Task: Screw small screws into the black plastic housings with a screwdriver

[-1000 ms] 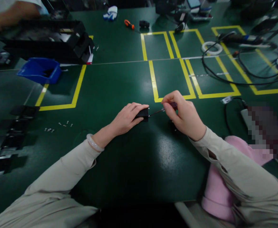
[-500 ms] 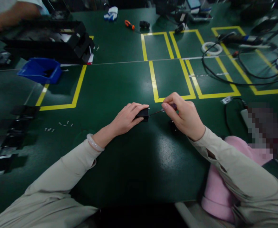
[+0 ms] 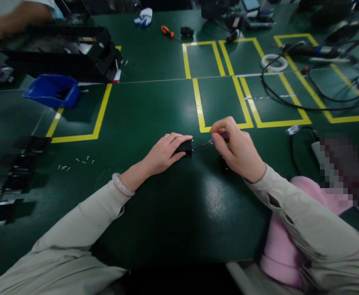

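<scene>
My left hand [image 3: 166, 152] is closed over a small black box [image 3: 185, 148], holding it down on the green table. In my right hand [image 3: 236, 149] is a screwdriver [image 3: 210, 141], its handle between thumb and fingers. The shaft points left, and its tip meets a small screw at the box's right face. Under my right hand lies a dark piece [image 3: 224, 164], mostly hidden by the fingers. Several small screws [image 3: 85, 159] lie loose on the table, left of my left hand.
A blue bin [image 3: 53, 91] stands before stacked black trays [image 3: 59, 53], near another person's arm [image 3: 16, 22]. Black parts [image 3: 15, 176] line the left. An orange-handled screwdriver [image 3: 167, 32] lies at the back; a black cable [image 3: 290, 102] loops at right. Pink cloth [image 3: 285, 246] is beside my right arm.
My right hand's fingers have opened slightly away from the screwdriver handle's near end and shifted a little. The black box and my left hand stay in place.
</scene>
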A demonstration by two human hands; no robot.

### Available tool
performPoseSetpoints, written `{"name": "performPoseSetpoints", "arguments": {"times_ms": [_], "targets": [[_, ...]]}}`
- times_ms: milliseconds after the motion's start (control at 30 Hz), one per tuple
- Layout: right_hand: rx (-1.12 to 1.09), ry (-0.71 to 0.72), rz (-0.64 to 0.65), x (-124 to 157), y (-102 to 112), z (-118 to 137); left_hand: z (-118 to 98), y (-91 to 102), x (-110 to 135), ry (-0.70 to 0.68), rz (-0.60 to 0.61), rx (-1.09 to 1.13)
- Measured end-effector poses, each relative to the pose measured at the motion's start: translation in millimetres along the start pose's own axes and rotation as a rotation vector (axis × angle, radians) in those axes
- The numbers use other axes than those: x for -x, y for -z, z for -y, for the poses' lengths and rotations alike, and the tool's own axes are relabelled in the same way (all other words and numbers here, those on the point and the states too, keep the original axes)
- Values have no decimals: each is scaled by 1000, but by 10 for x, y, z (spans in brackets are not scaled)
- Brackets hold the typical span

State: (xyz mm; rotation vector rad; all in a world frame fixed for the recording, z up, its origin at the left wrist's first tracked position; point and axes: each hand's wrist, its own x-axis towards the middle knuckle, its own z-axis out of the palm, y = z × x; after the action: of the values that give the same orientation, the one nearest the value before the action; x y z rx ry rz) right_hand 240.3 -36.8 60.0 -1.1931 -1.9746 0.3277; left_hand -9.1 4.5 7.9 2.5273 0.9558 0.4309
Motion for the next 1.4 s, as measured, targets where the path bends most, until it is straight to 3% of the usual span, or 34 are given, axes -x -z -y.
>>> {"name": "performPoseSetpoints", "arguments": {"times_ms": [1400], "targets": [[-4, -11, 20, -6, 2, 17, 20, -5, 14, -14, -3, 3]]}}
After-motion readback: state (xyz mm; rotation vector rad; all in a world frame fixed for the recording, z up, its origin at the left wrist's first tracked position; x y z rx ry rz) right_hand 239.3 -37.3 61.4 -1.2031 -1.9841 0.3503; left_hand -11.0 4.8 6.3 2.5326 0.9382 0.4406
